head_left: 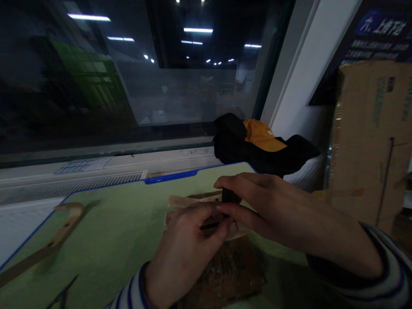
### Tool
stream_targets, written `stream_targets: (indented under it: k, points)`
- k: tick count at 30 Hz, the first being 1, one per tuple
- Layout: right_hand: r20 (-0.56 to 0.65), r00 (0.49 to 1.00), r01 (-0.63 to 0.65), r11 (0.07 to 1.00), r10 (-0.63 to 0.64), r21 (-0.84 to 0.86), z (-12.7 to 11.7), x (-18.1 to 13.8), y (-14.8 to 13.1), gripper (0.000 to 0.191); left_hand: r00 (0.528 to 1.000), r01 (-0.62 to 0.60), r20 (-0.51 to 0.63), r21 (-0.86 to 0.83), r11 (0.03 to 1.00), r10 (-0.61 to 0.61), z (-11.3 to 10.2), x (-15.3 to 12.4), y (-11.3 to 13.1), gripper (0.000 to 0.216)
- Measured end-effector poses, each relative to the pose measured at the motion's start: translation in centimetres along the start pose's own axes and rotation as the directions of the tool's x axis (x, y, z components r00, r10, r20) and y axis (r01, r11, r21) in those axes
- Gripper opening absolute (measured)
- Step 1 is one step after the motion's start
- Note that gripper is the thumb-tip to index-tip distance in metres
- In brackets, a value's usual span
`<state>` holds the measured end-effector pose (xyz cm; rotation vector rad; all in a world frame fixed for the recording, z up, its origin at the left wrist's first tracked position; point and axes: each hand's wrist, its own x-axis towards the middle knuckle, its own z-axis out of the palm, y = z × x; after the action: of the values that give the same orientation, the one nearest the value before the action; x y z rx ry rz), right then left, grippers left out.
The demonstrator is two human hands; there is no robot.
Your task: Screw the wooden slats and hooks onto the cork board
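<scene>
Both hands meet over a pale wooden piece (189, 200) lying on a green mat (122, 231). My left hand (185, 253) is curled, its fingertips pinching a thin dark object (212, 224) against the wood. Reaching in from the right, my right hand (283, 214) has its fingers closed around a small dark block (229, 195) on top of the wooden piece. A brown rough sheet (231, 270) lies under the hands, near my wrists. Both sleeves are striped.
A curved wooden strip (48, 244) lies at the mat's left. A thin dark tool (62, 294) sits at the bottom left. A black bag with an orange cap (262, 135) rests on the sill. A cardboard box (370, 141) stands at right. A dark window (128, 73) is ahead.
</scene>
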<state>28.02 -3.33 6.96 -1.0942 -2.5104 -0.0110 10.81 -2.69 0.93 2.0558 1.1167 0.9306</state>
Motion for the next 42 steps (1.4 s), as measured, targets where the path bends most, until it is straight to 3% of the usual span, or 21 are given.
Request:
stream_targets:
  k: [8,13,26,36,42]
  points:
    - [-0.024,1.0,0.014,1.0,-0.014,-0.009,-0.04,-0.19,0.03,0.026,0.999,0.023,-0.04,-0.002,1.0,-0.023,0.05,-0.05,-0.01,0.007]
    - [-0.061,0.996,0.061,0.998,-0.061,-0.012,0.13,-0.25,0.01,0.037,0.999,0.006,-0.033,0.025,1.0,-0.005,-0.01,-0.06,-0.22,0.006]
    - [-0.03,0.999,0.031,0.999,-0.03,0.033,0.12,-0.15,0.12,0.022,1.0,0.01,-0.025,-0.006,1.0,-0.011,0.31,-0.16,-0.37,0.008]
    - [-0.063,0.996,0.058,0.998,-0.057,0.007,0.23,-0.49,0.01,0.039,0.999,-0.001,-0.033,0.024,1.0,0.002,0.11,-0.15,-0.19,0.009]
    - [-0.016,1.0,0.022,0.999,-0.021,0.05,0.11,-0.29,-0.03,0.028,1.0,-0.009,-0.01,0.004,1.0,0.009,0.15,-0.02,-0.21,0.01]
